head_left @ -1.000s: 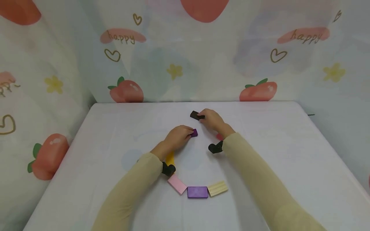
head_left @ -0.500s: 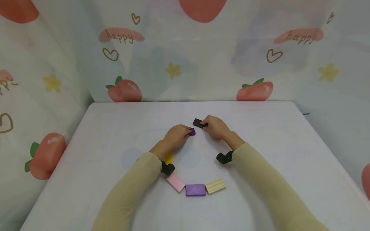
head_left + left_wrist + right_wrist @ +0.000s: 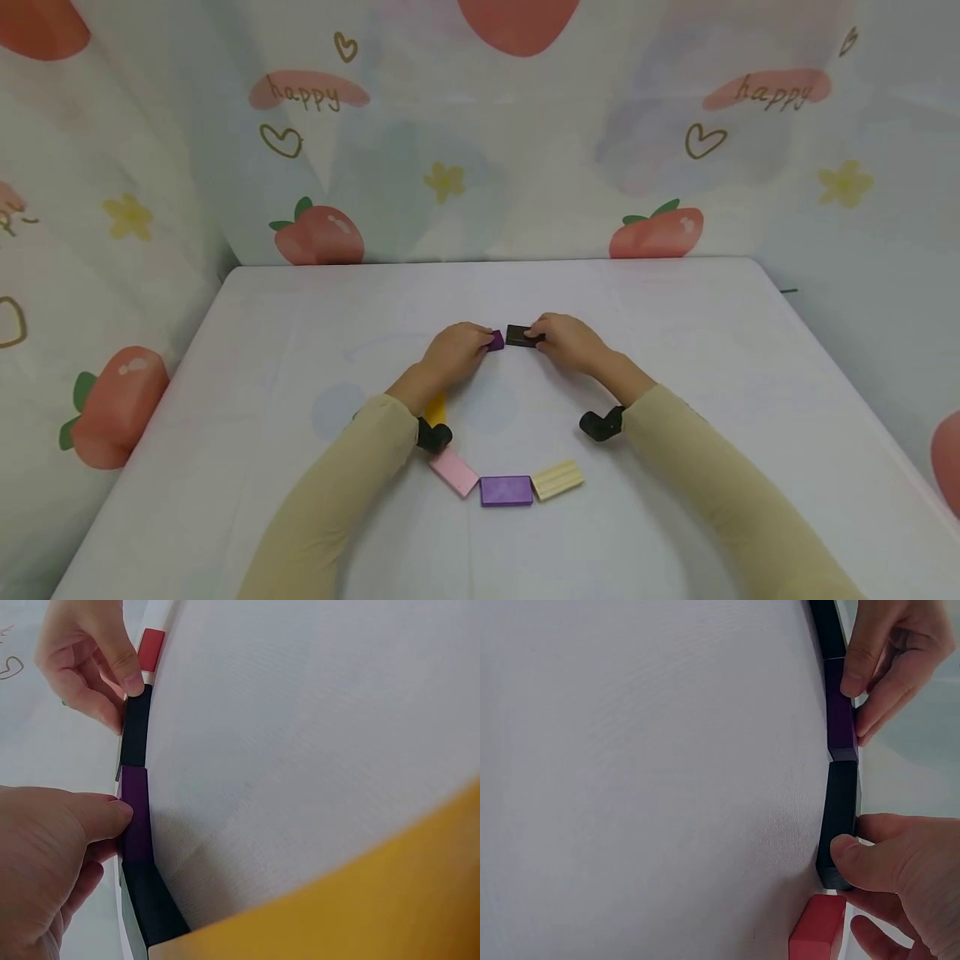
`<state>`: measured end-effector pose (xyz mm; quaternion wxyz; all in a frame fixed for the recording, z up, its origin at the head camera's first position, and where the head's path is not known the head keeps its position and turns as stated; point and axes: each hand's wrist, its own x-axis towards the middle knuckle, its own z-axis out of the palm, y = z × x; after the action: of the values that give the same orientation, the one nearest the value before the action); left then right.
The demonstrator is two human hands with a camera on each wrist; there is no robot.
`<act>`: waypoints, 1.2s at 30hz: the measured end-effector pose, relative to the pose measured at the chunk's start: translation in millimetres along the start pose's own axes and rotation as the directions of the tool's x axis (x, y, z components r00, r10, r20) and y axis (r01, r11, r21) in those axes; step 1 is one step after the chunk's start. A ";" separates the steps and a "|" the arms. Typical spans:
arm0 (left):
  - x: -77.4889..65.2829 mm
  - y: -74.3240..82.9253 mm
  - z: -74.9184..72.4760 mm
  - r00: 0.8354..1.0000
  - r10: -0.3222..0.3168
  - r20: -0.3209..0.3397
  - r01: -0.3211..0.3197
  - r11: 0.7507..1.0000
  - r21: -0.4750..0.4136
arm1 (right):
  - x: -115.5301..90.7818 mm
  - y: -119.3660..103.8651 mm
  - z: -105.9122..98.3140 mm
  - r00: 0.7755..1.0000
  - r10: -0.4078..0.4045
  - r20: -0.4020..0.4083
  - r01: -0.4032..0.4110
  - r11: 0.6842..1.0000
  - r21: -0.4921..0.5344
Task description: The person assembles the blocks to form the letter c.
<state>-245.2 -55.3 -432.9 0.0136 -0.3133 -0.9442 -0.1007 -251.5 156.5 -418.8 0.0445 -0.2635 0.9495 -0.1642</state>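
With thumb and fingers, my left hand [image 3: 453, 354] pinches a dark purple block [image 3: 136, 817] at the far side of the table. Opposite it, my right hand [image 3: 573, 343] pinches a black block [image 3: 838, 817] by its outer end. The two blocks stand end to end; a thin gap shows in the head view. Beyond the purple block's other end, a second dark block [image 3: 155, 904] stands at a slant in the left wrist view. A red block [image 3: 819, 926] sits just past the black block's held end, hidden by the right arm in the head view.
A yellow block [image 3: 436, 410] lies partly under the left wrist. From there a pink block [image 3: 454, 472], a violet block [image 3: 506, 492] and a ridged cream block [image 3: 557, 479] curve along the near side. The white table [image 3: 300, 333] meets a patterned cloth backdrop [image 3: 525, 167].
The right hand has brought the black block nearer, down to the purple block's end, and turned it into line with it. The left hand has kept its grip on the purple block.
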 end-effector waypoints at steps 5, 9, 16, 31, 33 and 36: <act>-0.5 0.4 -0.9 1.000 -0.017 0.004 0.017 1.000 -0.009 | -4.6 0.2 0.0 0.999 -0.035 -0.018 0.035 0.999 -0.004; -0.3 1.1 -1.7 1.000 -0.025 0.016 0.026 1.000 -0.012 | -7.1 -0.1 1.0 0.998 -0.049 -0.038 0.049 0.999 -0.011; -0.1 2.0 -1.4 0.999 -0.026 0.020 0.026 1.000 0.000 | -9.6 -2.4 1.4 0.996 -0.072 -0.059 0.071 0.997 -0.014; -1.0 3.1 -1.3 1.000 -0.016 0.005 0.016 1.000 -0.012 | -11.2 -1.5 6.4 0.993 -0.071 -0.091 0.071 0.997 -0.006; -0.8 3.1 -1.6 1.000 -0.015 0.009 0.016 1.000 -0.008 | -11.9 -1.6 6.1 0.992 -0.079 -0.095 0.080 0.997 0.000; -0.8 3.1 -2.1 1.000 -0.017 0.014 0.017 1.000 -0.001 | -12.3 -2.2 5.7 0.991 -0.086 -0.099 0.087 0.996 0.005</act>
<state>-242.8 -53.7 -430.4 0.0062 -0.3060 -0.9469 -0.0991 -238.9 159.4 -423.5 -0.0086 -0.2959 0.9375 -0.1832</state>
